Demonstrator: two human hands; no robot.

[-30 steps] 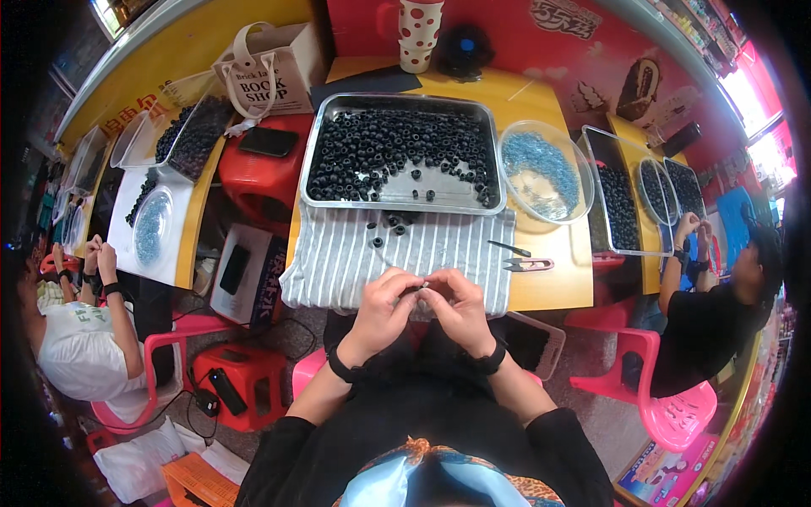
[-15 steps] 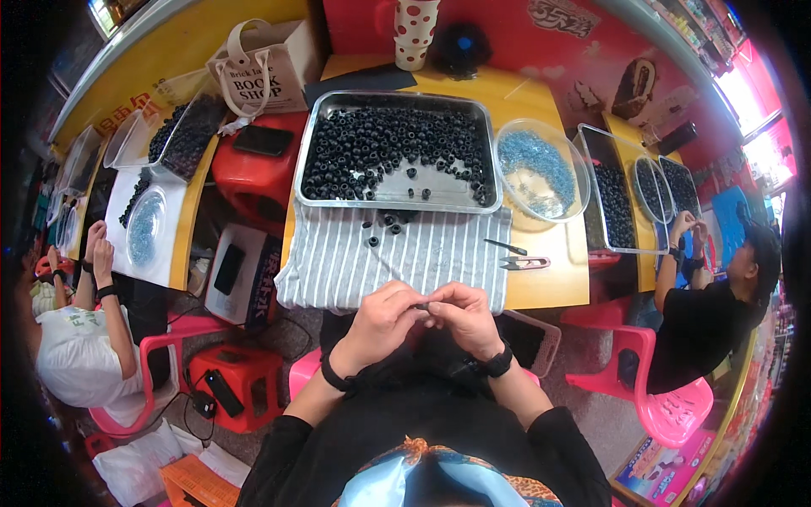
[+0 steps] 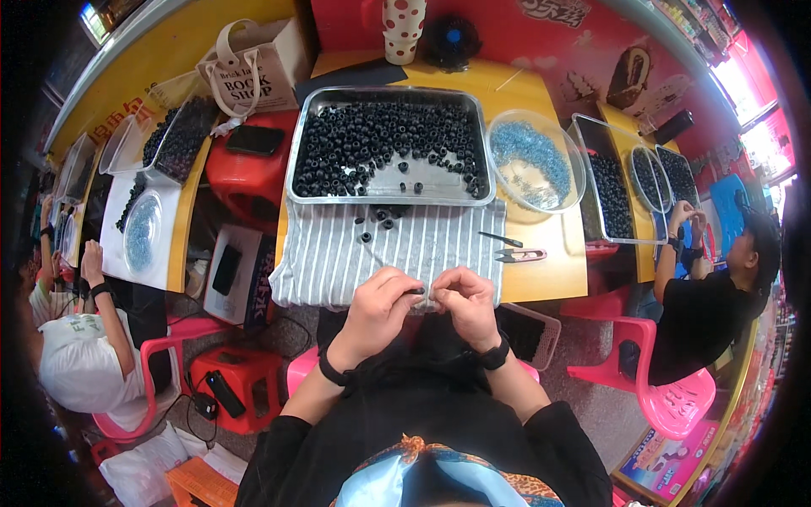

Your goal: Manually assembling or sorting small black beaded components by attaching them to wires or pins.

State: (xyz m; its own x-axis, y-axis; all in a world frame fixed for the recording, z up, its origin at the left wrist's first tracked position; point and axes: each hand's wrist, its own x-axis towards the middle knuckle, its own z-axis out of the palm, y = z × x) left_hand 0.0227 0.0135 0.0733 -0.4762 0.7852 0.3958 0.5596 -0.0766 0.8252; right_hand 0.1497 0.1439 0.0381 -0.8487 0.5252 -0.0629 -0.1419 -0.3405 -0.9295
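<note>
On the head cam I've got both hands at the near edge of a striped cloth (image 3: 431,241). Left hand (image 3: 380,306) is pinched closed on a black barrel-shaped bead (image 3: 415,291), which pokes out at the fingertips. Right hand (image 3: 469,310) is just beside it, thumb and fingertips together; could be gripping something thin like a thread, but it's too tiny for me to tell.

Progress-wise, I'd say one bead is being worked and there's loads left: the metal tray (image 3: 393,200) is heaped, with a bare patch on the near side, and a few loose beads (image 3: 387,224) sit on the cloth. Blue seed beads (image 3: 532,152) fill part of a clear round tub (image 3: 581,173), thread snips (image 3: 521,254) nearby. No finished piece that I can spot around the hands.
</note>
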